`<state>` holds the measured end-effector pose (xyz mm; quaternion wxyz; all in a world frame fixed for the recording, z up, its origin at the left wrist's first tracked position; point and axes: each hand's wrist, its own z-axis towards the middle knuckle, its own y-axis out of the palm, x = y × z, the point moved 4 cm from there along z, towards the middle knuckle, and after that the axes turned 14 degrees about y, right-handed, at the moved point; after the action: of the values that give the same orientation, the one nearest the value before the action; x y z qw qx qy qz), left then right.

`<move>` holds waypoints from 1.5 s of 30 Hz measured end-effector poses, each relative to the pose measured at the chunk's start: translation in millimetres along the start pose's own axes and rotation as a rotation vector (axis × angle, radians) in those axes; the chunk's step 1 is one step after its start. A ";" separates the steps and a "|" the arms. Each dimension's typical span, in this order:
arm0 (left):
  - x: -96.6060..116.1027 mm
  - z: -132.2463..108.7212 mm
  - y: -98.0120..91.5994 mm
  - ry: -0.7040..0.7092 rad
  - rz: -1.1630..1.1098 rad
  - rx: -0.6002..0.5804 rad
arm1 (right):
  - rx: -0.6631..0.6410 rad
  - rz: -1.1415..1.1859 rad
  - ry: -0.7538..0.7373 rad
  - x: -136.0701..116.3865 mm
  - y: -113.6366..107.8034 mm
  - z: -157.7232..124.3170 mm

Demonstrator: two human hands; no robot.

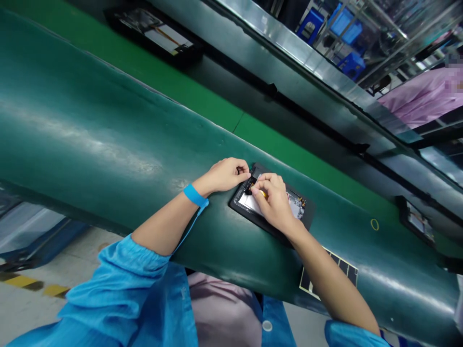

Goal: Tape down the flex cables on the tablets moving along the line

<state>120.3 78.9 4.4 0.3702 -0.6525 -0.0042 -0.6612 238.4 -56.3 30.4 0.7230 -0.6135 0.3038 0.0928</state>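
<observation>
An opened tablet [246,201] lies on the green bench in front of me, its battery, circuit board and a small yellow patch showing. My left hand [230,173] is at its upper left corner, thumb and forefinger closed together at the edge; what they pinch, if anything, is too small to make out. Over the middle of the tablet rests my right hand [273,200], its fingers curled in a pinch near a dark part at the left end. The fingers hide what is between them. A blue wrist strap [195,195] with a cord is around my left wrist.
A sheet of black adhesive pieces [349,271] lies under my right forearm. A yellow rubber band [374,224] is to the right. Beyond the bench runs a green belt [217,115] carrying another opened tablet [162,36] and a further device [417,221]. A person's pink sleeve [423,96] shows across.
</observation>
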 end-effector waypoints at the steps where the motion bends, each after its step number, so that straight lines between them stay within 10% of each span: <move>1: 0.1 -0.1 0.0 0.004 -0.004 0.003 | 0.007 -0.034 0.015 -0.1 2.4 1.1; 45: 15.9 -10.8 7.7 0.005 0.296 -0.093 | 0.279 0.002 0.192 2.5 17.7 -0.9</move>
<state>116.7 60.3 12.9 0.4329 -0.6609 0.1236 -0.6004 231.1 -53.7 14.2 0.7686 -0.5129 0.3822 -0.0085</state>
